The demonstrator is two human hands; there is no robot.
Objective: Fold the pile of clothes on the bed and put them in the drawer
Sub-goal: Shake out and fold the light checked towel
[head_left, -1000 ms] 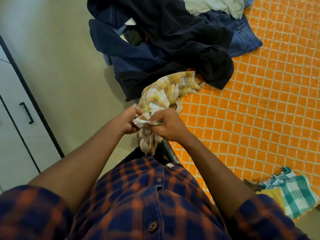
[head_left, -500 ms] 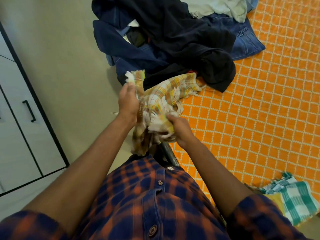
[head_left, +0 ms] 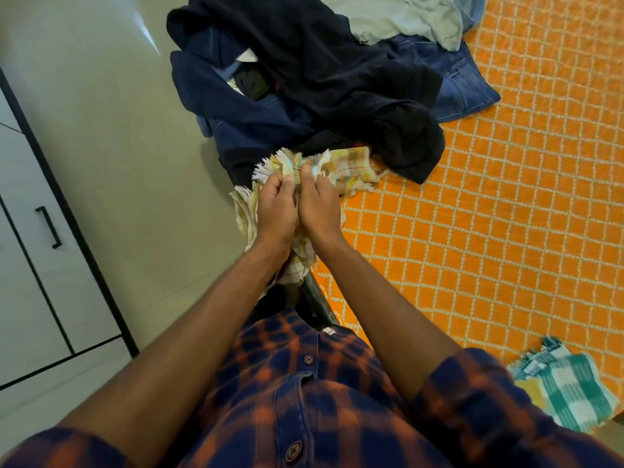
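Since half a second ago the left hand (head_left: 275, 211) has come down to meet the right hand (head_left: 319, 207); the two hands are now side by side and touching. Both pinch the fringed edge of one yellow checked towel (head_left: 353, 167), with the fingers curled on the cloth. The towel lies partly on the orange bedcover (head_left: 506, 231) at the bed's edge, and the rest hangs below the wrists. Just behind it is the pile of clothes (head_left: 320, 79) (I count one pair of blue jeans (head_left: 467, 86), one pale shirt (head_left: 398, 18), and dark garments I cannot separate). One green checked cloth (head_left: 574, 383) lies well apart, near right. At the left stands one cabinet (head_left: 30, 265) with one black handle (head_left: 49, 228).
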